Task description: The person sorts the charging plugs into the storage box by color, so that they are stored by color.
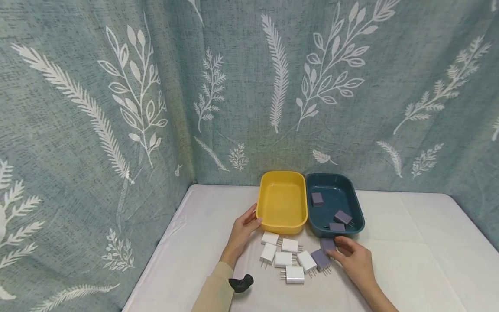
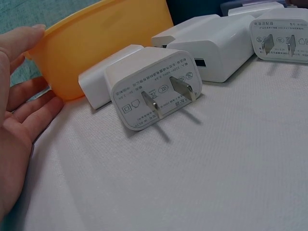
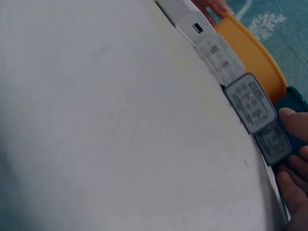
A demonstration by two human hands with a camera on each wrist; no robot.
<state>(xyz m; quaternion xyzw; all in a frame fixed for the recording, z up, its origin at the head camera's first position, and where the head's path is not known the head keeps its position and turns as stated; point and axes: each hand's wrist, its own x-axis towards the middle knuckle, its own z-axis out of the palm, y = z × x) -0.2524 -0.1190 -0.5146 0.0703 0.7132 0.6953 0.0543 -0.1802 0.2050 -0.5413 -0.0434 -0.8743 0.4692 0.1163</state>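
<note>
My left hand (image 1: 239, 236) rests against the near left side of the yellow tray (image 1: 263, 203), its fingers loosely bent against the outer wall. At the front of the dark blue tray (image 1: 359, 216), my right hand (image 1: 354, 260) pinches a purple charger (image 1: 327, 244) between thumb and fingers. In the right wrist view this charger (image 3: 273, 143) lies beside the thumb and fingertips. Another purple charger (image 1: 321, 259) sits right next to it on the table, prongs toward me. Several white chargers (image 1: 283, 259) lie in front of the yellow tray; one white charger (image 2: 153, 89) shows its two prongs.
Three purple chargers (image 1: 343, 217) lie inside the blue tray. Both trays stand side by side on a white tablecloth (image 1: 409, 251), near a green leaf-patterned curtain (image 1: 241, 86). A black curved object (image 1: 241, 284) is at my left wrist.
</note>
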